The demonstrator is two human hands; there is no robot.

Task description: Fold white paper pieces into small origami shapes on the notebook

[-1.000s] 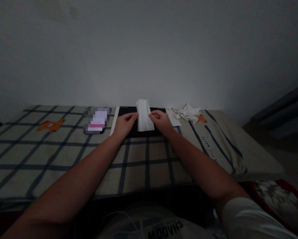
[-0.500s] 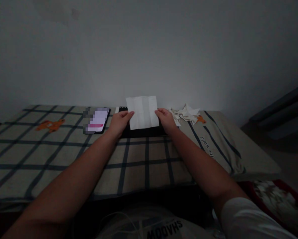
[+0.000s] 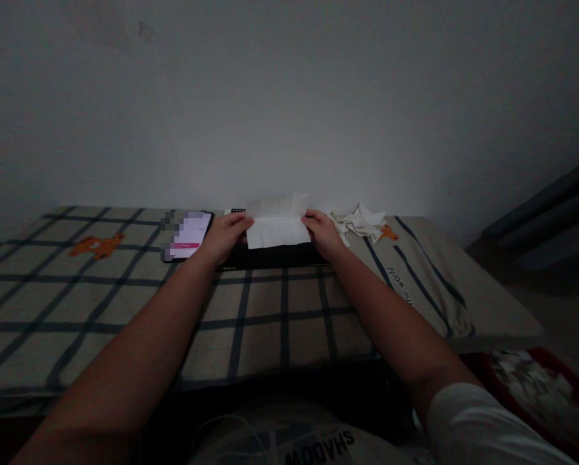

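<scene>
A white sheet of paper (image 3: 277, 231) with crease lines is held up between my two hands. My left hand (image 3: 228, 234) pinches its left edge, thumb on the near side. At the opposite edge my right hand (image 3: 322, 231) pinches it the same way. The sheet bends along a horizontal line at about thumb height, its upper part tipped back and its lower part facing me. Beneath it lies a flat black object (image 3: 279, 257), partly covered by the paper and my hands; its kind cannot be made out.
A phone (image 3: 190, 236) with a lit screen lies left of my left hand. Crumpled white paper (image 3: 361, 223) sits right of my right hand. A checked cloth (image 3: 264, 336) covers the table against a grey wall (image 3: 289, 97). A red container (image 3: 560, 361) holding white scraps stands low at right.
The sheet was nearly flat and upright; now it is bent across the middle with its top leaning back. My left hand has shifted slightly left and down.
</scene>
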